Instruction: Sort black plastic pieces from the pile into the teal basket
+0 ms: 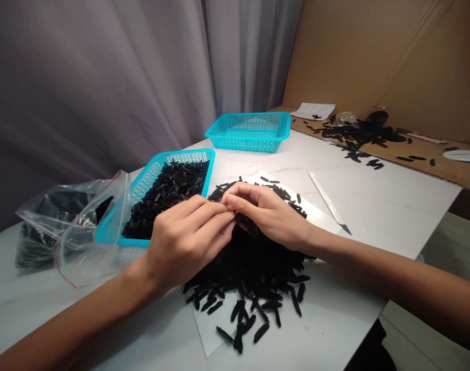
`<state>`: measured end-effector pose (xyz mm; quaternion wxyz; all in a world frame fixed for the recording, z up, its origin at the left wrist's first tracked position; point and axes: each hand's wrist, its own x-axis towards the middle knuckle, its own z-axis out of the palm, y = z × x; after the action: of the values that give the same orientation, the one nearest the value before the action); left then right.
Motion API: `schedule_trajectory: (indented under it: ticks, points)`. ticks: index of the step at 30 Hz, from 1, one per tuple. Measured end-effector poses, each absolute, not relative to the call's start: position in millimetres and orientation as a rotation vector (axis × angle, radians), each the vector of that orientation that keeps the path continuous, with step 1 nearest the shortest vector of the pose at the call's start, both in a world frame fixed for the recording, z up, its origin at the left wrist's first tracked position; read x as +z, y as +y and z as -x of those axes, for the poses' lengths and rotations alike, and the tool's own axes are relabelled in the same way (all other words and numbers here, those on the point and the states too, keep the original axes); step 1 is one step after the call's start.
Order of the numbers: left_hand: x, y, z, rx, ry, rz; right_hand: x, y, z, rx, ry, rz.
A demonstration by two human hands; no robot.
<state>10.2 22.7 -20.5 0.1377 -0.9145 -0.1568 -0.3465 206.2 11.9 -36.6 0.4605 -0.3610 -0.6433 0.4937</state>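
Note:
My left hand (192, 234) and my right hand (263, 211) meet fingertip to fingertip above a heap of small black strips (254, 273). Both hands are closed in a pinch, and whatever lies between the fingers is too small and too covered to name. The heap rests on a white sheet (209, 335), with loose strips scattered toward its near edge. Left of my hands stands a blue perforated basket (210, 178) filled with similar black pieces.
A clear zip bag (91, 226) holding dark pieces leans by the filled basket. Farther back sits a second blue basket (248, 139). A slim pale cutter-like tool (327, 201) lies at right. More black pieces (366, 131) cover a cardboard ledge beyond.

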Motion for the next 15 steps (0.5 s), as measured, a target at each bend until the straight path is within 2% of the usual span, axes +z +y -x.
schedule_trajectory:
  ticks: [15]
  points:
    - [-9,28,-7,-1.238,-0.824,2.675,-26,13,-219,1.189,-1.663,0.903]
